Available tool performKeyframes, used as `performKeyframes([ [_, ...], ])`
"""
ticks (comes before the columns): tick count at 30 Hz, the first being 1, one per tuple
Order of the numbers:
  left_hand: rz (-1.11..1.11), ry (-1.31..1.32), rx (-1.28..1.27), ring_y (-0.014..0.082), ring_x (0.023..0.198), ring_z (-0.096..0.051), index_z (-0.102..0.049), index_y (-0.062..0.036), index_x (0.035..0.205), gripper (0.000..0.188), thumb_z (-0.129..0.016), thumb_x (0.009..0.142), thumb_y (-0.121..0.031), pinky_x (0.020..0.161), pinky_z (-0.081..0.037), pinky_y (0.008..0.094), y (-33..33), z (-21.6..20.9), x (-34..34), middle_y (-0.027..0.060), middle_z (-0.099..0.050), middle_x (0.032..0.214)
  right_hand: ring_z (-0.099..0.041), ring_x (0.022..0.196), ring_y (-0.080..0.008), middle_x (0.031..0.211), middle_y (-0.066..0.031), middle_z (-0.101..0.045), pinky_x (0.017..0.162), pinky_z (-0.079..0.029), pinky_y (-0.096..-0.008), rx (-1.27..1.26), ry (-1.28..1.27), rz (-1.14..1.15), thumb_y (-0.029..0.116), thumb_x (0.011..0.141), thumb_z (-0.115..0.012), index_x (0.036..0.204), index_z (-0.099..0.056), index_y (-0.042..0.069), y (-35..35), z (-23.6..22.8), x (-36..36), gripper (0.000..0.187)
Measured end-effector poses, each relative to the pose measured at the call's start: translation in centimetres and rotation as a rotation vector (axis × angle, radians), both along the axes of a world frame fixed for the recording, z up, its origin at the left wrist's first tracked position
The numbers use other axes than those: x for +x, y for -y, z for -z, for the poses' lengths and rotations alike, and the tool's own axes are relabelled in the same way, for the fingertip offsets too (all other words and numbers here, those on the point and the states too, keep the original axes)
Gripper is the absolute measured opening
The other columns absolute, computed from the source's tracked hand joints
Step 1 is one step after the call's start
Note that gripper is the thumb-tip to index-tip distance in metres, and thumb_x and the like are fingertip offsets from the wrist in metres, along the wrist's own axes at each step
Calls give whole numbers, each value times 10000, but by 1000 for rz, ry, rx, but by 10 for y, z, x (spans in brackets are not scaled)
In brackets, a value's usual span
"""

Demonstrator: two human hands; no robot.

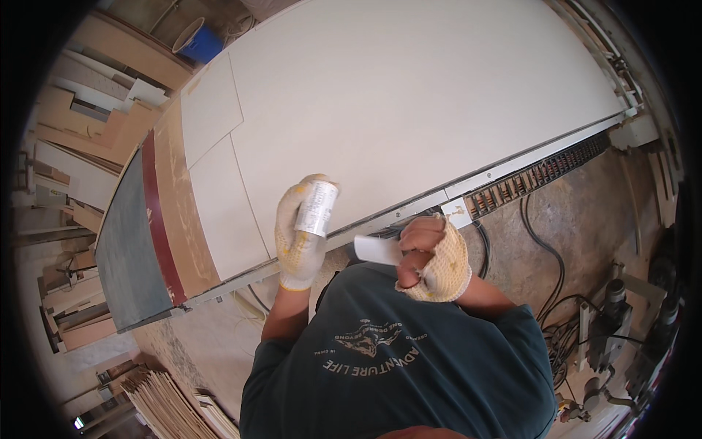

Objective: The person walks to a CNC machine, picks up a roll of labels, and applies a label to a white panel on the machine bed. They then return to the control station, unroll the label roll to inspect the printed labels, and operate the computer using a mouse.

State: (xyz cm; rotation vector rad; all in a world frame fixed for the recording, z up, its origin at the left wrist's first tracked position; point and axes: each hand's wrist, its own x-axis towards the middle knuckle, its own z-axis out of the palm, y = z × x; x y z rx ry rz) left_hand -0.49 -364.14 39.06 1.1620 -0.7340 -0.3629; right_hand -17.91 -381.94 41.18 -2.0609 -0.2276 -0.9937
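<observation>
with your right hand (435, 260) closed on the flat white piece (376, 249), it's best to steady that first; your left hand (290, 228) holds the white cylinder (316, 208) near the bench (409, 132) edge, best tilted gently. blur hides what the piece is; the cylinder's far side and contents don't show.
</observation>
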Motion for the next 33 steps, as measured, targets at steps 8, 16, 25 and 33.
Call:
performKeyframes([
  [8, 97, -287, -54, 318, 1292, -619, -551, -78, 1448, 582, -664, 1050, -488, 1150, -472, 563, 2, 8, 7, 172, -603, 1411, -709, 840, -180, 976, -102, -702, 783, -602, -352, 1577, -118, -510, 156, 1077, -657, 1089, -573, 43, 18, 20, 9, 141],
  [16, 92, -530, 275, 314, 1237, -648, -535, -25, 1458, 509, -607, 1078, -356, 1104, -516, 525, 15, 87, 20, 137, -612, 1364, -688, 834, -164, 958, -64, -670, 771, -606, -335, 1488, -420, -176, 105, 1072, -618, 1087, -583, 50, 40, 95, 8, 67],
  [25, -64, 549, 829, 436, 1300, -559, -595, -60, 1407, 500, -724, 939, -176, 1102, -469, 510, 135, 265, 88, 217, -595, 1393, -650, 796, -157, 924, -44, -613, 691, -582, -312, 1212, -882, 125, -66, 932, -556, 1031, -585, 41, 111, 176, -13, 148],
  [33, -100, 1001, 1035, 483, 1302, -533, -626, -115, 1379, 601, -837, 827, -226, 1097, -434, 605, 125, 300, 92, 231, -523, 1457, -726, 889, -317, 923, -155, -711, 803, -581, -434, 568, -926, 363, -27, 906, -610, 1025, -588, 36, 314, 224, 19, 137],
])
